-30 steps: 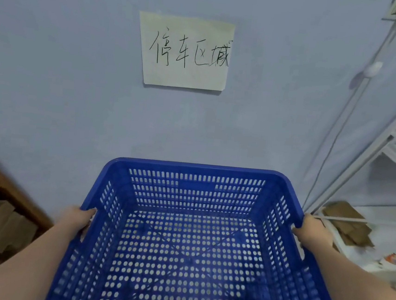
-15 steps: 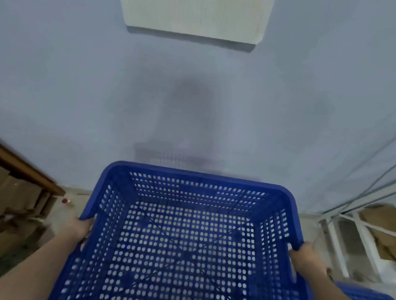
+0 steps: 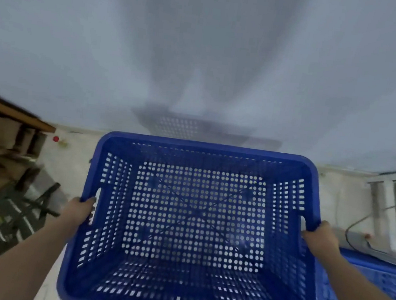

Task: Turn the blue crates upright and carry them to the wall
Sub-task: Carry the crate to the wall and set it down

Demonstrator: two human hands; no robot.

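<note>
Near the far wall (image 3: 57,39): blue crate (image 3: 195,222), upright, rigid perforated plastic, likely light; left hand (image 3: 78,211) and right hand (image 3: 320,236) each clenched on a side handle slot.

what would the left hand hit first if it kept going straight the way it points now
The left hand grips the blue crate and points toward the wall. Beyond it lies bare floor, so probably the wall; depth is unclear.

The crate (image 3: 195,222) hung upright between the left hand (image 3: 78,209) and right hand (image 3: 320,236), each on a side rim, with the wall (image 3: 81,42) just behind. A second crate (image 3: 372,282) lay lower right, a wooden shelf (image 3: 9,117) left, a metal rack (image 3: 384,209) right.
</note>
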